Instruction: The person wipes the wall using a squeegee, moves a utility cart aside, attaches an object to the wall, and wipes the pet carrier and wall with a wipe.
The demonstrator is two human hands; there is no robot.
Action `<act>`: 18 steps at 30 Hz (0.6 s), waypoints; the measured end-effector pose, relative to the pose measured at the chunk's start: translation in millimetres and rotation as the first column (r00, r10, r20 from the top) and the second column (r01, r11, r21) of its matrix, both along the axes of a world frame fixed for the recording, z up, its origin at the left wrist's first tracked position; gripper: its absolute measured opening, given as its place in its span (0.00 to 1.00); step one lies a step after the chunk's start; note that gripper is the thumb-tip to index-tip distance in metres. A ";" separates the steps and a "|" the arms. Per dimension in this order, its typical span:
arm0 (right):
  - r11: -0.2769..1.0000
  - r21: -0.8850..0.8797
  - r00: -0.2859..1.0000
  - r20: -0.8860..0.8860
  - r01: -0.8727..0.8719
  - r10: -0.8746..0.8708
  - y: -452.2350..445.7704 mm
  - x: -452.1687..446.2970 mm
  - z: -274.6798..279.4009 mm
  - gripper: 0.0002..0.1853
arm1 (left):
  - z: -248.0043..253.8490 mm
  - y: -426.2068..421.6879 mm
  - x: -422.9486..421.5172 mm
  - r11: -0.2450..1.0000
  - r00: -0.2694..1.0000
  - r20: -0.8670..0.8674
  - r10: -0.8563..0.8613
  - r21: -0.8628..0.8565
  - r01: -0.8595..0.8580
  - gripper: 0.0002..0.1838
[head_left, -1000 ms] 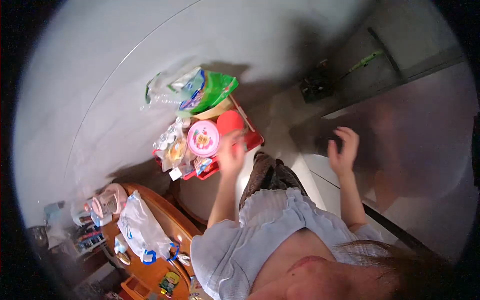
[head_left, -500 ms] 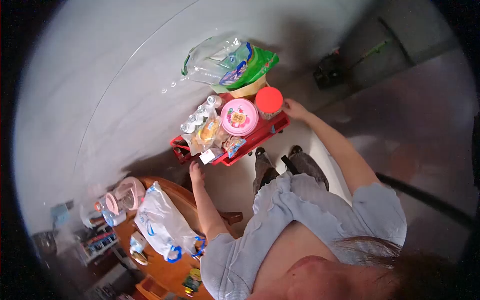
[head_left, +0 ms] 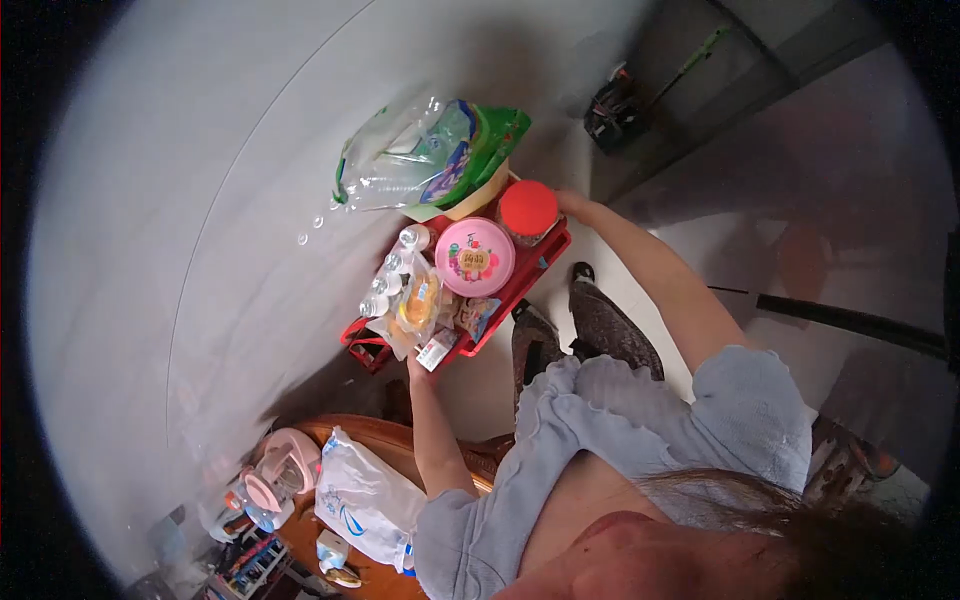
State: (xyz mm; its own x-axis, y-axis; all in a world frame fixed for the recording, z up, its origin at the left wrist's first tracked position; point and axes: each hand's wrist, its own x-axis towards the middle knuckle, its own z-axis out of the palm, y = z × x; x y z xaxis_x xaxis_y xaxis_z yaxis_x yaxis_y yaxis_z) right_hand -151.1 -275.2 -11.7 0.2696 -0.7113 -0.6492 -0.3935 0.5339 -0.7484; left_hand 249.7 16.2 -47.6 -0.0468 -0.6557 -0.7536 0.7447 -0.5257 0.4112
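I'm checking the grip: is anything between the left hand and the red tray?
Nothing visible: the left hand is at the edge of the red tray, beside the carton. Actual contact is unclear.

Much of the view is taken up by a pale, glossy wall point(head_left: 130, 250), crossed by a thin line that appears curved and marked by faint reflections. Soft shadows are thrown on it, at the top centre and low beside the wooden table point(head_left: 385, 436). Pale floor point(head_left: 558, 310) is seen in the middle. At the lower left, a small rack point(head_left: 262, 568) is half lost in dimness. The right is filled by a dark, shiny panel point(head_left: 870, 190), edged by a black strip point(head_left: 850, 325).
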 end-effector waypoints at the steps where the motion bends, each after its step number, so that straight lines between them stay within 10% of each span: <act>1: 0.993 -0.011 0.988 -0.096 -0.119 0.117 -1.0 -0.6 1.9 0.20 | -2.2 0.9 -3.7 1.000 1.000 0.005 -0.004 -0.008 0.004 0.24; 5: 0.970 -0.219 0.990 -0.119 -0.105 0.080 -4.5 0.9 -9.3 0.19 | -6.2 3.0 -9.6 0.998 0.999 0.031 -0.010 -0.067 0.012 0.24; 18: 1.000 0.000 0.967 -0.254 -0.021 0.021 1.8 1.5 61.8 0.26 | -28.9 -0.7 -3.2 0.968 0.999 0.028 -0.034 -0.249 0.040 0.22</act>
State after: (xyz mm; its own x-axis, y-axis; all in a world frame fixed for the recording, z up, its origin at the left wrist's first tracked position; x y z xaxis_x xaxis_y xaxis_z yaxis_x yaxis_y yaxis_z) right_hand -149.7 -273.4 50.1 0.1112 -0.7089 -0.6965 -0.5817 0.5218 -0.6239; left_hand 246.5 15.6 -76.4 -0.0588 -0.8213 -0.5674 0.7155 -0.4310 0.5498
